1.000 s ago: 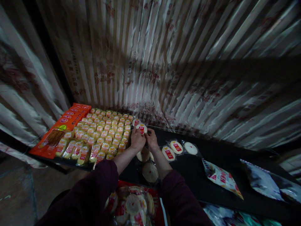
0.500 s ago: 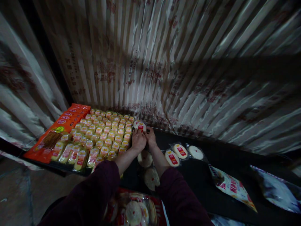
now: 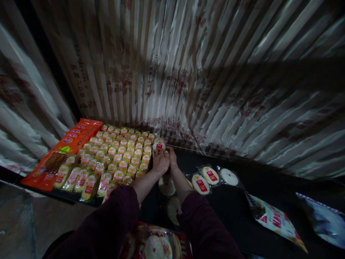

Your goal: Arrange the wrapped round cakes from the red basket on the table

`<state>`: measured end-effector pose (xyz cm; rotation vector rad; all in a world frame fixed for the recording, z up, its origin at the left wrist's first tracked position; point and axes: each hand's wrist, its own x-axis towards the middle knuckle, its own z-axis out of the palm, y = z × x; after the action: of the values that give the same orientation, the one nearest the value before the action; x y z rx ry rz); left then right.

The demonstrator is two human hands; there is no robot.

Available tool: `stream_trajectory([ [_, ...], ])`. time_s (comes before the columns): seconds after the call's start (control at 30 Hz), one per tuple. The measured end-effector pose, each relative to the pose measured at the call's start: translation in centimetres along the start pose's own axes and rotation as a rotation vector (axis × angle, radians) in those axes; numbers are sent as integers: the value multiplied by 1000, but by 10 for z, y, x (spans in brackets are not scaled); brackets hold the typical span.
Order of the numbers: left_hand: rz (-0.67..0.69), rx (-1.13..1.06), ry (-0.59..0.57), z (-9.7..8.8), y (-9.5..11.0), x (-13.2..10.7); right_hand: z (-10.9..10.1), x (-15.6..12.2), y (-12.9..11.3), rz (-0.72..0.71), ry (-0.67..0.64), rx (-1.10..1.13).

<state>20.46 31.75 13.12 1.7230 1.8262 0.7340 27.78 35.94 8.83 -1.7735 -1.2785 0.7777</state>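
My left hand [image 3: 161, 161] reaches over the lower edge of a wrapped round flat cake [image 3: 159, 144] with a red label, its fingers on the clear wrapper. The cake lies at the back of the black shelf, at the right end of the rows of small yellow packets [image 3: 123, 150]. Close against the left hand, my right hand [image 3: 171, 157] has its fingers curled inward near the wrapper's right edge; what they hold, if anything, is hidden. Below my wrists lie two more round cakes, a nearer one [image 3: 174, 209] and a farther one [image 3: 166, 186], partly covered by my forearm.
Orange packs [image 3: 62, 153] lie at the left end of the black shelf [image 3: 229, 212]. Right of my forearm are several wrapped round cakes [image 3: 210, 175], a printed bag [image 3: 279, 219] and a silvery bag [image 3: 325, 219]. A red bag [image 3: 159, 241] is nearest me. Creased printed sheeting [image 3: 175, 72] stands behind.
The wrapped round cake has shifted slightly left, now beside the yellow packets. My left hand has come lower on it, and the right hand has closed in beside the left.
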Motion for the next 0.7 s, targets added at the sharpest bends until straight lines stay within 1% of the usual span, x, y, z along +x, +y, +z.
stream_trajectory([
  [0.13,-1,-2,-13,1,-1,2,-3,3,-2,11,-17,-51],
  [0.3,12,41,-26,-1,-2,1,-10,-1,-9,-26,-56,-315],
  [0.37,29,63,-14,-1,-3,0,-11,-3,-9,-52,-42,-363],
  [0.47,41,56,3,2,-7,0,-9,-4,-6,-84,-23,-356],
  [0.57,31,8,27,6,-10,1,-5,-4,-1,-119,-37,-303],
  [0.7,-2,-51,45,8,-11,2,-3,-1,1,-97,-50,-264],
])
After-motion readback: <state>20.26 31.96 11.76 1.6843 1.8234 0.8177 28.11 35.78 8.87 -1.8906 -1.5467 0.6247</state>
